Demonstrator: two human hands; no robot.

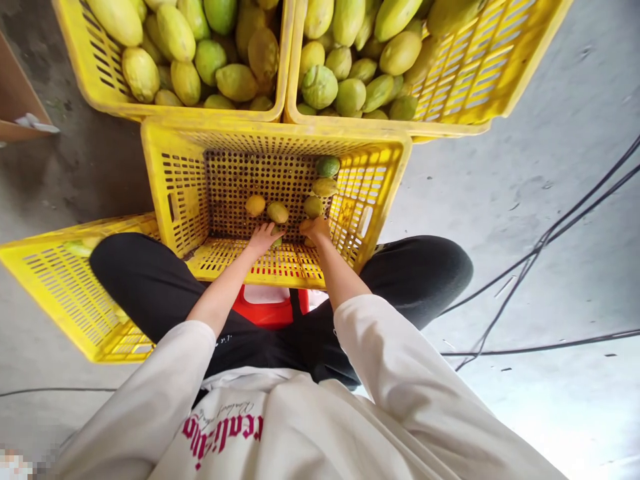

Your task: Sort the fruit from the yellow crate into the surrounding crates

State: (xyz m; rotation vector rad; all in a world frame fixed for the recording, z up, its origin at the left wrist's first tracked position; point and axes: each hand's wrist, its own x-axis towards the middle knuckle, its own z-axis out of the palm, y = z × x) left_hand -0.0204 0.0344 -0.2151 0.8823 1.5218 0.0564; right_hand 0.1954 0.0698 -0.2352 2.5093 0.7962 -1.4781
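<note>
Green fruit (277, 242) under spread left hand (262, 239), long axis hidden, right hand (317, 229) curled, grip unclear, yellow fruit (325, 187) beyond lying crosswise

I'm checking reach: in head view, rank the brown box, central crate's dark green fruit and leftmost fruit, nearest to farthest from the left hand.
1. Leftmost fruit, just ahead.
2. Dark green fruit, far right corner.
3. Brown box, outside, far left.

The grey concrete floor (500, 193) is pale at the right and darker at the upper left. Black cables (543, 240) cross on it at the right, among small scraps (611, 355); a thinner cable (60, 389) runs along the left. Yellow crates (173, 180) stand over it, their undersides hidden, with a cardboard box (17, 100) at the far left.
</note>
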